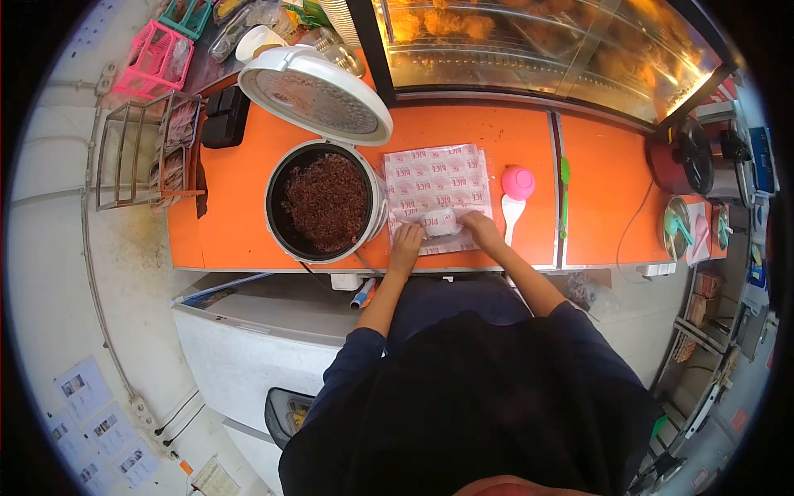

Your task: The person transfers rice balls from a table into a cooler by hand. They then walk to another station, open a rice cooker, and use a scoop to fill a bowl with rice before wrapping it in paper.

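While both hands are pressing in from either side, these lines are telling the scene:
Rice portion (438, 221): sitting on the near edge of the wrapper stack (436, 188); its shape is hard to make out
Left hand (408, 241): fingers curling against it
Right hand (478, 225): closing on its other side; fingertips are lying hidden
Rice cooker (324, 202): standing open just left; dark rice is showing
Pink cup (518, 183), white paddle (510, 215): lying right
Display case (538, 50): glaring; its contents are blurring

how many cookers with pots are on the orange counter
2. An open rice cooker holding dark rice sits left of the printed paper sheets that both hands fold. A dark red cooker, lid shut, stands at the counter's far right. Others may be hidden off-frame.
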